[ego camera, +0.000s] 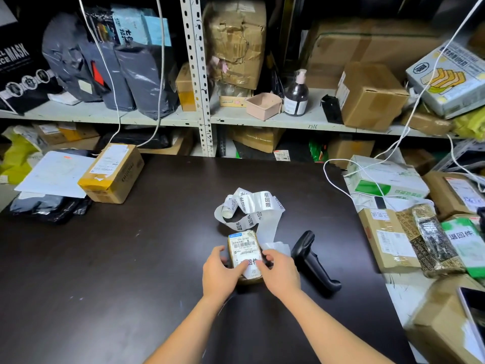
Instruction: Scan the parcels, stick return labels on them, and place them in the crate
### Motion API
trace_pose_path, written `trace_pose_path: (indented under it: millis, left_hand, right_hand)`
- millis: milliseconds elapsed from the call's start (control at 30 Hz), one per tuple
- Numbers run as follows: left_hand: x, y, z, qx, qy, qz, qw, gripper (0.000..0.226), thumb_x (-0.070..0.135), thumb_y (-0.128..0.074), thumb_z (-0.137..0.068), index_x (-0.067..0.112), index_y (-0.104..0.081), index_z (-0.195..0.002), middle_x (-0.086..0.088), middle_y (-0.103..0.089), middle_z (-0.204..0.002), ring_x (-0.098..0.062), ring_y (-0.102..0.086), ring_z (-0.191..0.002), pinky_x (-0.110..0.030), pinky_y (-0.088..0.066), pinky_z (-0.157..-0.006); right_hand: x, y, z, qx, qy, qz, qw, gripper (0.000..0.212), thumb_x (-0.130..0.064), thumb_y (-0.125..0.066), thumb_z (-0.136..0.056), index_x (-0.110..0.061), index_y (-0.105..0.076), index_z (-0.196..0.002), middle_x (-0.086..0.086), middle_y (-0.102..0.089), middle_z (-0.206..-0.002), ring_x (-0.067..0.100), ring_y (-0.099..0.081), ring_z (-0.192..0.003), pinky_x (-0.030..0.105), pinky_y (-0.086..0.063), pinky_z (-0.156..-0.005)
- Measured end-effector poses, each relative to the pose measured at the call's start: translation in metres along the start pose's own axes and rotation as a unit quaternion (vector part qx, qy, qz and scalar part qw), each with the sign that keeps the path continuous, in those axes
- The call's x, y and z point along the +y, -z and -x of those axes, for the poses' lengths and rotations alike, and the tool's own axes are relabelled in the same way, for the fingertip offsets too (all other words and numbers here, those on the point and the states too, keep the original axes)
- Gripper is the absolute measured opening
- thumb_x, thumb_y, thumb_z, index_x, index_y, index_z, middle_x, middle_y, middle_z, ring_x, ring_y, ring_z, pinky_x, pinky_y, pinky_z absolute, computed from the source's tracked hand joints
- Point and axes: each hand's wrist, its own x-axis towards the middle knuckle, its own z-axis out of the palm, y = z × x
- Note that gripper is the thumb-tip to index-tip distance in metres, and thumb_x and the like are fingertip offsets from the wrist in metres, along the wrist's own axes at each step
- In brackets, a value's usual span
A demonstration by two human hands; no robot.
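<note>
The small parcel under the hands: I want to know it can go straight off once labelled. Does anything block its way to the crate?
Cannot be settled: no crate shows in this view. Both the left hand and right hand already rest on the small parcel. Nearby lie the label strip beyond it and the scanner to its right.

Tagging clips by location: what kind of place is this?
Probably a parcel depot or returns back room. Metal shelves are packed with boxes and grey mailer bags, and on the dark table lie a barcode scanner and a strip of return labels.

Matt dark table; glossy taped cardboard parcel.
</note>
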Motion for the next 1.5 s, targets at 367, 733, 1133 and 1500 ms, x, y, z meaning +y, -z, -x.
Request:
trace_pose_path:
  millis: [367, 733, 1133, 1500]
  left_hand:
    - [-0.001, 0.003, -0.003, -0.099, 0.053, 0.042, 0.993, 0.020, 0.015, -0.073, -0.089, 0.020, -0.072, -0.108, 0.010, -0.076, -0.099, -0.006, -0.069, -0.081, -0.022, -0.054, -0.065]
    - [-0.004, 0.046, 0.033, -0.085, -0.003, 0.091, 0.992, 0.038, 0.015, -0.066, -0.095, 0.037, -0.066, -0.127, 0.010, -0.073, -0.117, -0.010, -0.069, -0.106, -0.031, -0.054, -0.098]
    - [-0.061, 0.179, 0.118, 0.111, -0.004, 0.121, 0.986, 0.039, 0.008, -0.068, -0.093, 0.031, -0.070, -0.125, 0.014, -0.077, -0.107, -0.008, -0.074, -0.095, -0.013, -0.053, -0.078]
    - [-0.201, 0.340, 0.226, 0.265, 0.055, 0.202, 0.941, 0.026, 0.009, -0.072, -0.091, 0.015, -0.073, -0.117, 0.002, -0.077, -0.106, -0.022, -0.069, -0.091, -0.035, -0.055, -0.086]
  right_hand:
    - [0.008, 0.000, -0.009, -0.079, 0.008, -0.069, 0.994, 0.029, -0.019, -0.060, -0.099, -0.019, -0.069, -0.127, -0.004, -0.073, -0.121, 0.009, -0.065, -0.110, 0.017, -0.049, -0.084]
    - [-0.021, -0.016, -0.001, -0.098, 0.066, -0.137, 0.984, 0.027, -0.021, -0.072, -0.090, -0.025, -0.075, -0.117, -0.009, -0.075, -0.110, 0.007, -0.069, -0.100, 0.033, -0.057, -0.092]
    - [-0.132, -0.093, 0.087, -0.190, 0.203, -0.112, 0.954, 0.023, -0.028, -0.073, -0.086, -0.031, -0.076, -0.109, -0.018, -0.076, -0.100, 0.001, -0.070, -0.089, 0.031, -0.059, -0.085]
    - [-0.243, -0.225, 0.268, -0.233, 0.276, -0.075, 0.929, 0.023, -0.031, -0.077, -0.085, -0.029, -0.076, -0.108, -0.017, -0.076, -0.098, -0.007, -0.065, -0.084, 0.025, -0.055, -0.084]
